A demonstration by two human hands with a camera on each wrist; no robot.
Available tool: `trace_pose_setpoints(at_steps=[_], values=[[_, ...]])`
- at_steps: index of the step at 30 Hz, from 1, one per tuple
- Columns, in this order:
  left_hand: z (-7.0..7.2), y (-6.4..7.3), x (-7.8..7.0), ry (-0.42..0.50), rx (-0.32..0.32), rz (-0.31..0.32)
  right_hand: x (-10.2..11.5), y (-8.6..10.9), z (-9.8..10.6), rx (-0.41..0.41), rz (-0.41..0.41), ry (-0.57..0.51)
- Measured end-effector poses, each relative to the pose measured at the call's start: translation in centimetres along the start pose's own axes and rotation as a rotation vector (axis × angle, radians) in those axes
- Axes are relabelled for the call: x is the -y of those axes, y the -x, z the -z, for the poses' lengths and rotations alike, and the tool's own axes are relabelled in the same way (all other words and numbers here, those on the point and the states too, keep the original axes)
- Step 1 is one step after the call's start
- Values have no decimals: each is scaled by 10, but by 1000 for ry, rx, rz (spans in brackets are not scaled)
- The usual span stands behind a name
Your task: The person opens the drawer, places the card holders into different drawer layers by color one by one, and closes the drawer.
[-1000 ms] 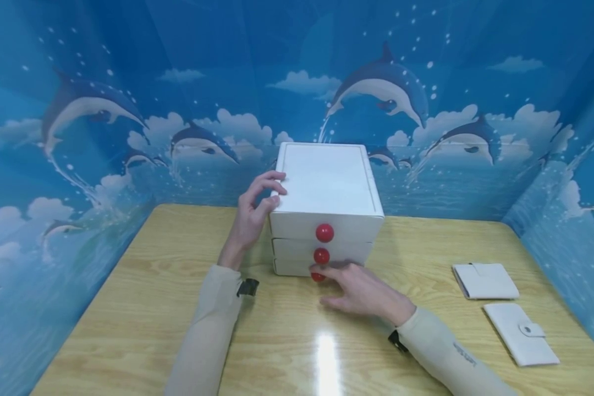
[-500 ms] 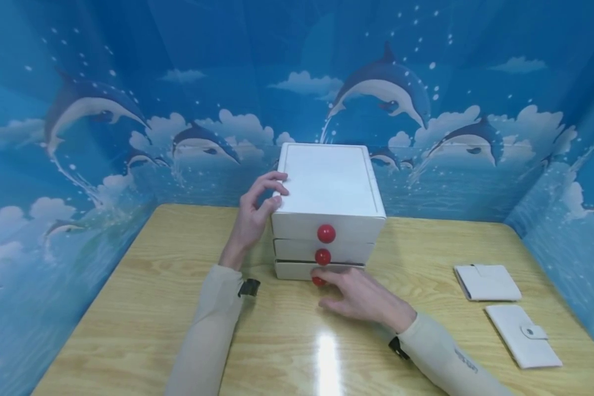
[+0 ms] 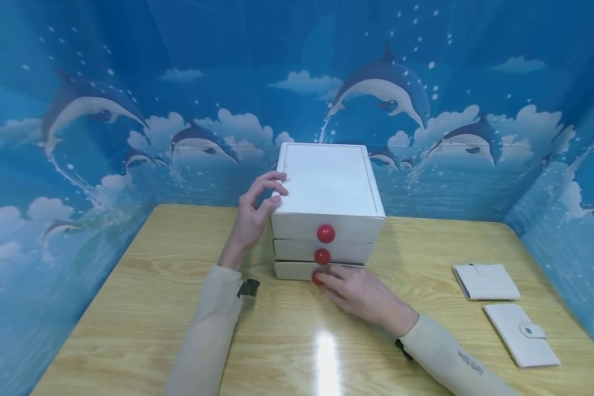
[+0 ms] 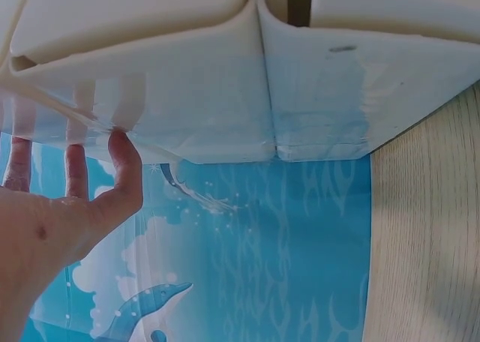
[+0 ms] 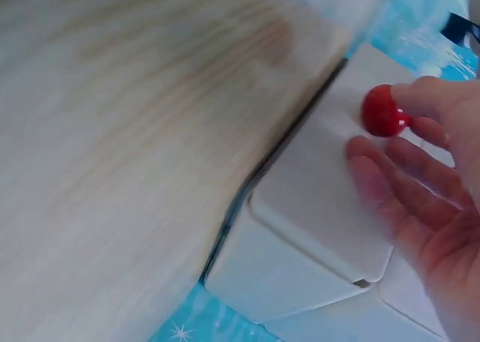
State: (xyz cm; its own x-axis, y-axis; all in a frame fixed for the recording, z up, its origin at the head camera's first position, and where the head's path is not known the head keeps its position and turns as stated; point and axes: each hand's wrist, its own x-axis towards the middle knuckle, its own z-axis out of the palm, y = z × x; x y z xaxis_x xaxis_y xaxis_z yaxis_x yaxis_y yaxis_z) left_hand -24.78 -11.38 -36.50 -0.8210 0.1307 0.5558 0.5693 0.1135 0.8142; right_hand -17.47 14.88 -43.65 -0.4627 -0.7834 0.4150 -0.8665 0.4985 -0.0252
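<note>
A white three-drawer cabinet (image 3: 329,179) stands at the back of the table, a round red knob on each drawer. The bottom drawer (image 3: 294,270) sticks out slightly, with a dark gap along its top. My left hand (image 3: 252,212) rests its fingertips on the cabinet's upper left edge; in the left wrist view its fingers (image 4: 124,162) touch the side wall. At the bottom drawer's front, my right hand (image 3: 366,294) pinches the lowest red knob (image 5: 382,111) with its fingertips. The other fingers lie near the drawer front.
Two white wallets lie on the table's right side: one (image 3: 486,281) farther back, the other (image 3: 520,336) with a snap strap nearer the front. A blue dolphin-print curtain (image 3: 297,66) surrounds the wooden table (image 3: 143,308) behind and at the sides.
The bottom drawer has come out a little toward me, opening a gap above it. My right fingers have shifted on its knob. The left hand stays on the cabinet.
</note>
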Motion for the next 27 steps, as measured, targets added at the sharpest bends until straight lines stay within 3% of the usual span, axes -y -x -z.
trace_pose_setpoints(at_steps=[4, 17, 27], values=[[0, 0, 0, 1, 0, -15, -2, 1, -3, -39, 116, 101], [2, 1, -2, -16, -3, -15, 5, -9, -3, 77, 272, 439], [1, 0, -1, -19, -1, -7, 10, -13, -6, 126, 291, 487]])
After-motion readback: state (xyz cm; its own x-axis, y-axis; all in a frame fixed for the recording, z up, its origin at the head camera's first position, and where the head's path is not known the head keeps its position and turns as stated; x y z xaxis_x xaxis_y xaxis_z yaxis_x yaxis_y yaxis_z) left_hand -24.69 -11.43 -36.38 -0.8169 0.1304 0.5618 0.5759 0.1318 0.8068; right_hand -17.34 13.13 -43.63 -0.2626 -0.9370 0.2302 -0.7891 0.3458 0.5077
